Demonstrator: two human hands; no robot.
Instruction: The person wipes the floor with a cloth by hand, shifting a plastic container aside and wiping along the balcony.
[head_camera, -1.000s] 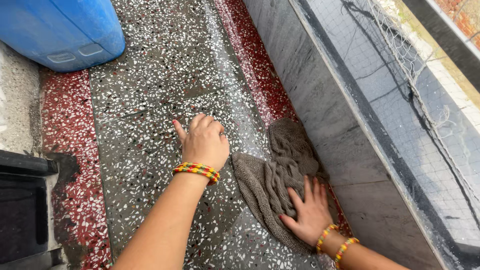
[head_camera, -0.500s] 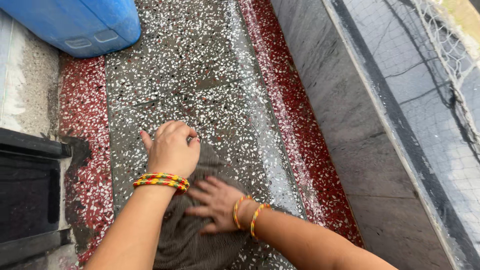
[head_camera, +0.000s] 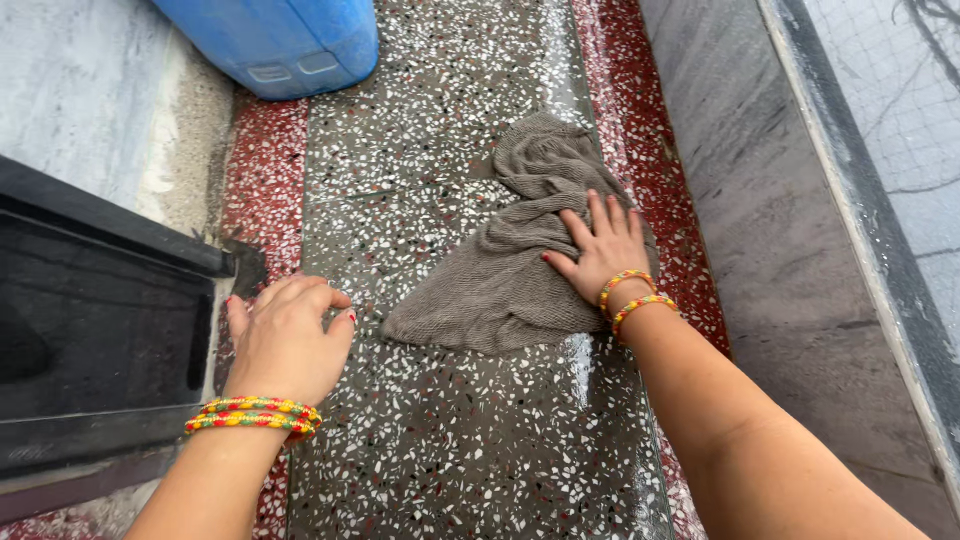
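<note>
Down on the speckled floor (head_camera: 450, 440), the right hand (head_camera: 600, 255) lies flat on a grey cloth (head_camera: 520, 260), fingers (head_camera: 590, 215) spread and gripping nothing. That cloth sits crumpled at the middle, reaching toward the far right. The left hand (head_camera: 285, 340) rests on the floor at the near left, fingers curled, beside a black frame (head_camera: 100, 320). A blue drum (head_camera: 280, 40) stands at the far left.

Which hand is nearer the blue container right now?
Left. The left hand lies on the floor below the blue container, slightly nearer; the right hand presses the grey cloth farther right.
</note>
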